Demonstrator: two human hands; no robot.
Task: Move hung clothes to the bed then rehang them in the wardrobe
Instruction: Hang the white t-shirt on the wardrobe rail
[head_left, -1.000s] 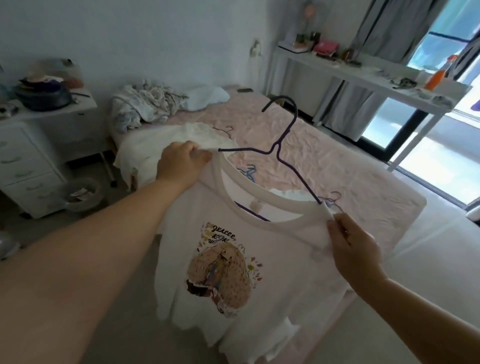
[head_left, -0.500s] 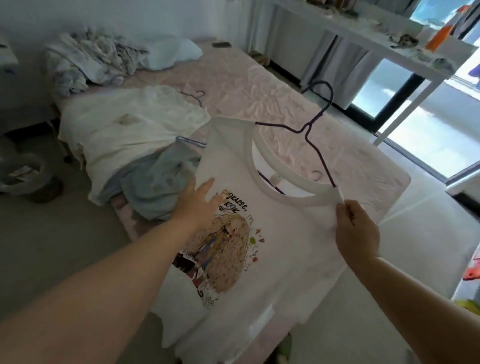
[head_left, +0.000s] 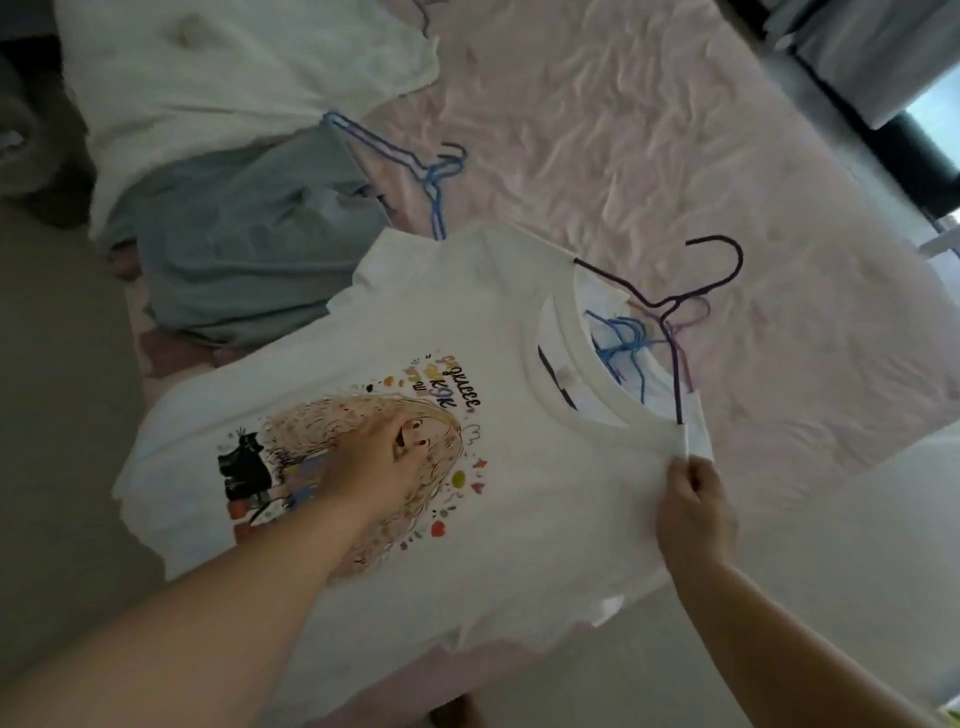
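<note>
The white printed T-shirt (head_left: 519, 519) lies spread on the pink bed (head_left: 701, 182), its hem hanging over the near edge, with the dark purple hanger (head_left: 675, 332) threaded through its neckline and the hook resting on the sheet. The left hand (head_left: 379, 462) reaches in from the lower left, arm stretched forward, fingers flat and spread on the printed picture, pressing the cloth down. The right hand (head_left: 693, 506) comes from the lower right, wrist bent upward, and pinches the shirt's shoulder seam just below the hanger's end (thumb and fingertips meet on the fabric). Under the collar a blue hanger (head_left: 618, 348) shows, probably belonging to another garment beneath. A grey garment (head_left: 249, 249) and a white garment (head_left: 234, 67) lie further up the bed, with a second blue hanger (head_left: 415, 166) beside them.
</note>
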